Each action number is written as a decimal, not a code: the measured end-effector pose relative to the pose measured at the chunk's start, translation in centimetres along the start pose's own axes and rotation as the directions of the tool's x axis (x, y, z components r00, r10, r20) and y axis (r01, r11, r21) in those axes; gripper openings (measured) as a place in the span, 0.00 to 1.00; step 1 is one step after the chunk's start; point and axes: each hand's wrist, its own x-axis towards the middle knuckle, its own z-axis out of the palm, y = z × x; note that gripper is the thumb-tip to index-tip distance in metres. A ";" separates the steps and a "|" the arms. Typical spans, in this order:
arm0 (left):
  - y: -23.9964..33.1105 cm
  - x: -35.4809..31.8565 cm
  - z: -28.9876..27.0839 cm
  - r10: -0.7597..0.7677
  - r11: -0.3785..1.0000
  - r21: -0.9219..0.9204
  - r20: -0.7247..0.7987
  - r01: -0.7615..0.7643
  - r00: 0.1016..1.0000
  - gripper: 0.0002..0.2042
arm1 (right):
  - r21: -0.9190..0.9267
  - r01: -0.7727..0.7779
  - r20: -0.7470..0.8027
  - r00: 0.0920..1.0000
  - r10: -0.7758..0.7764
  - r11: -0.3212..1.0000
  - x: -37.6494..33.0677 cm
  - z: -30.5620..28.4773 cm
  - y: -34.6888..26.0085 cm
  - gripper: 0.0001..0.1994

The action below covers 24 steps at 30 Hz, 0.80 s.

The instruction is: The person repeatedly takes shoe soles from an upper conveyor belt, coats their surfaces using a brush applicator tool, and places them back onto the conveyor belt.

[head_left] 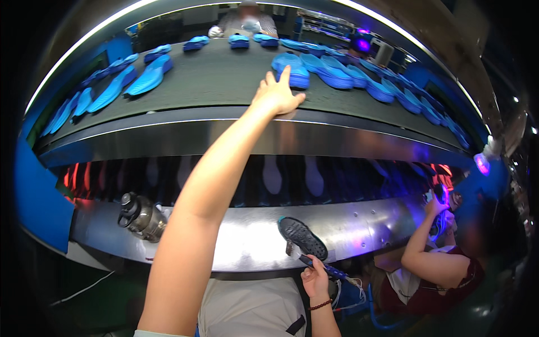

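Soles (pixel 336 74), bright blue, arc across the dark belt (pixel 219 73) from 10 to nearly 3 o'clock. At 12 o'clock the left hand (pixel 276 96) reaches with fingers spread, clenched on nothing, their tips over the nearest blue sole (pixel 298 73); I cannot tell whether they touch. At 5 o'clock the right hand (pixel 315 281) pinches what looks like a brush (pixel 307 260), its head against or just beside a black sole (pixel 301 233) on the metal desk (pixel 247 238).

A careless sideways grab could shove the blue sole into its crowded neighbours at 1 o'clock. With attention up there, the brush could nudge the black sole off the desk's near edge. The left forearm, drawn back leftward, could knock the bottle (pixel 147 220) at 8 o'clock.
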 end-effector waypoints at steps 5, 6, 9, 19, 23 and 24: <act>1.4 0.3 -0.4 -0.042 0.999 -0.004 0.085 0.042 0.995 0.30 | -0.048 0.012 -0.047 0.999 -0.014 0.999 0.8 -0.5 -0.3 0.11; 1.4 0.3 -0.2 -0.023 1.000 -0.005 0.049 0.023 0.999 0.29 | -0.054 0.004 -0.029 1.000 -0.006 0.999 1.0 -0.4 -0.2 0.11; 0.9 0.3 0.4 0.096 0.992 0.090 -0.093 -0.087 0.991 0.22 | 0.002 -0.017 -0.026 1.000 0.017 1.000 1.1 0.5 0.4 0.11; -4.0 -7.0 -5.7 0.130 0.679 -0.656 -0.335 -0.330 0.933 0.13 | -0.025 0.082 0.013 0.997 -0.082 0.996 0.3 -1.2 -1.7 0.10; -3.8 -15.5 -7.1 -0.389 0.180 -0.941 -0.334 -0.285 0.858 0.14 | 0.022 0.080 -0.067 0.995 -0.078 0.997 0.6 -1.4 -2.2 0.11; -3.5 -16.8 -6.8 -0.388 0.067 -0.990 -0.143 -0.127 0.911 0.20 | 0.035 0.085 -0.064 0.995 -0.083 0.996 0.6 -1.7 -2.6 0.11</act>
